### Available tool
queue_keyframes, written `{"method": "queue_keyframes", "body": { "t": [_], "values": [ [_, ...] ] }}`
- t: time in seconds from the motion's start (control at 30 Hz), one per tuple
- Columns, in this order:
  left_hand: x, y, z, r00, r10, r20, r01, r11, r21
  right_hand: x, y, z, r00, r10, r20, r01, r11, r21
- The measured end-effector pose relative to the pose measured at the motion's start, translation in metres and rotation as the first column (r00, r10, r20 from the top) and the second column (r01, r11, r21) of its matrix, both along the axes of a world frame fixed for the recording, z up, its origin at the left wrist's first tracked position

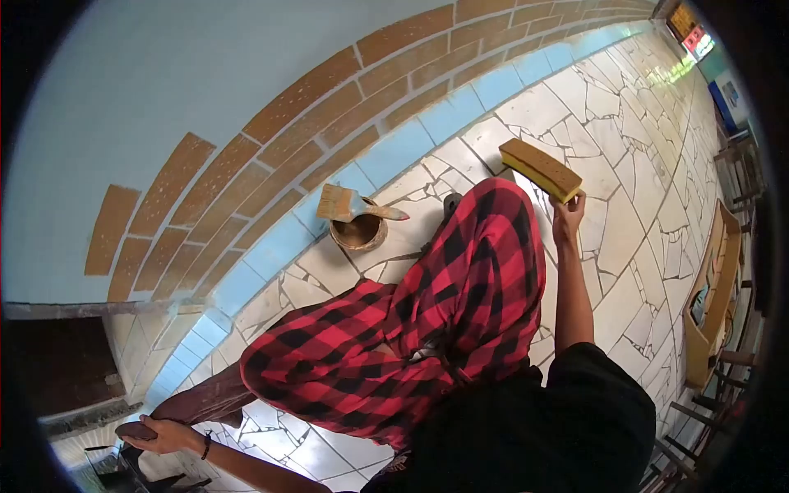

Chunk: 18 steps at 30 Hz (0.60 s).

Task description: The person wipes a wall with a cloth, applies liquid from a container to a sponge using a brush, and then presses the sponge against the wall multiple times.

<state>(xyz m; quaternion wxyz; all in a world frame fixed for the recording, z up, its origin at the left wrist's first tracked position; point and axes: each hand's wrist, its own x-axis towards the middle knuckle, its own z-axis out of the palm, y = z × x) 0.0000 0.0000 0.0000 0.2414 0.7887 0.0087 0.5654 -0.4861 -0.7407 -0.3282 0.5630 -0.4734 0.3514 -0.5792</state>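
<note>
My right hand (567, 215) is raised beside my knee. It grips one end of a long block sponge (541, 168), yellow with a brown upper face. Down at the lower left, my left hand (171, 436) has its fingers round a small dark brown oval object (136, 430) whose kind I cannot make out. Close to that hand stretches a piece of dark brown fabric (205, 394). A wide paintbrush (353, 205) with brown-stained bristles lies across the rim of a pot (374, 240) with brown paint inside, away from both hands.
The pale blue wall (164, 90) bears painted brown bricks (304, 94) above a light blue tile strip (382, 152). My crossed legs in checked trousers (353, 337) rest on the broken-tile floor (608, 238). A wooden tray-like piece (711, 320) and furniture stand at right.
</note>
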Motion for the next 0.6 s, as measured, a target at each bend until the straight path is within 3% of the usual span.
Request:
{"method": "queue_keyframes", "body": {
  "t": [0.17,0.23,0.3,0.33,0.43,0.47,0.57,0.6],
  "values": [
    [0.010,-0.010,0.012,0.994,0.090,0.058,-0.096,0.989,0.116,-0.011,-0.004,-0.034,0.995,-0.055,0.084,0.049,0.996,0.072],
    [0.011,-0.013,0.016,0.984,0.090,0.153,-0.123,0.967,0.225,-0.019,0.005,-0.027,0.978,-0.076,-0.192,0.097,0.990,0.102],
    [0.015,-0.015,0.018,0.971,0.089,0.222,-0.156,0.940,0.305,-0.028,0.018,-0.002,0.843,-0.083,-0.532,0.167,0.980,0.112],
    [0.016,-0.013,0.018,0.965,0.095,0.243,-0.175,0.926,0.334,-0.035,0.015,-0.018,0.801,-0.182,-0.571,0.163,0.983,-0.085],
    [0.017,-0.019,0.021,0.954,0.084,0.288,-0.195,0.904,0.382,-0.051,0.020,-0.028,0.474,-0.297,-0.829,0.104,0.954,-0.282],
    [0.016,-0.021,0.022,0.951,0.077,0.301,-0.197,0.899,0.391,-0.054,0.023,-0.026,0.456,-0.220,-0.862,0.128,0.975,-0.181],
    [0.018,-0.014,0.026,0.944,0.010,0.330,-0.144,0.912,0.384,-0.063,0.040,-0.019,0.200,-0.465,-0.863,0.092,0.885,-0.456],
    [0.015,-0.017,0.031,0.950,-0.018,0.311,-0.107,0.918,0.381,-0.061,0.049,-0.008,0.262,-0.544,-0.797,0.142,0.839,-0.525]
  ]
}}
